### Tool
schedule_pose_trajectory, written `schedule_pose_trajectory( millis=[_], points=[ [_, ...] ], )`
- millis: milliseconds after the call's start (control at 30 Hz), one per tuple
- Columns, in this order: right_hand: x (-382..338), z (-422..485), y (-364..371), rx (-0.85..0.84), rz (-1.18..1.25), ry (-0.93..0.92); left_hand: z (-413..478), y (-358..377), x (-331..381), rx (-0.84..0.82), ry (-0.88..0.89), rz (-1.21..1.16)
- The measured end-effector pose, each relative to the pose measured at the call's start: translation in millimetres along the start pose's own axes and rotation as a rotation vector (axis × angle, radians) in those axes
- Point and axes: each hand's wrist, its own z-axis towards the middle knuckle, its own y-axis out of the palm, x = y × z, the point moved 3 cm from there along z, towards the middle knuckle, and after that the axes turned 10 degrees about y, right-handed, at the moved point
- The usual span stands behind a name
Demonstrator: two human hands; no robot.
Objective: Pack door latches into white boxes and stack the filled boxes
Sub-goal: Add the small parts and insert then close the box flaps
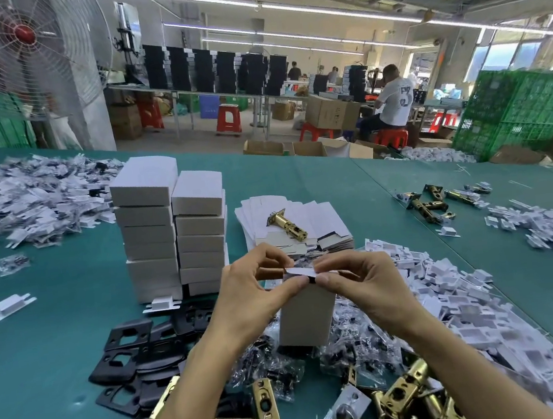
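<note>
A white box (306, 316) stands upright at the centre of the green table (351, 183). My left hand (250, 298) and my right hand (359, 286) both pinch its top flap from either side. Behind it rise two stacks of filled white boxes (170, 228). A pile of flat unfolded boxes (307, 216) lies beyond, with one brass door latch (287, 223) on top. Several brass latches (387, 403) lie in a heap at the near edge.
Black strike plates (129, 350) lie near left, bagged screws (272, 365) under the box, white plastic inserts (451, 299) to the right and far left (26, 200). More latches (432, 202) lie far right. Green crates (515, 106) and a seated person (390, 100) are behind the table.
</note>
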Motion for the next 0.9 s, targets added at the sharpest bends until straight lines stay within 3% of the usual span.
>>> schedule_pose_trajectory(
  millis=[133,467,633,900],
  points=[
    [0.2,-0.7,-0.2,0.004,-0.114,-0.030,0.2,0.8,5.6,-0.031,0.010,0.036],
    [8.3,-3.2,0.3,0.072,-0.010,-0.052,1.0,4.0,6.8,-0.006,0.019,0.051],
    [11.9,-2.6,-2.4,0.048,-0.051,-0.061,0.4,3.3,3.2,-0.042,-0.017,0.058],
    [16.6,-7.8,-1.1,0.000,-0.197,-0.091,-1.5,3.7,-1.4,-0.091,0.070,0.114]
  ],
)
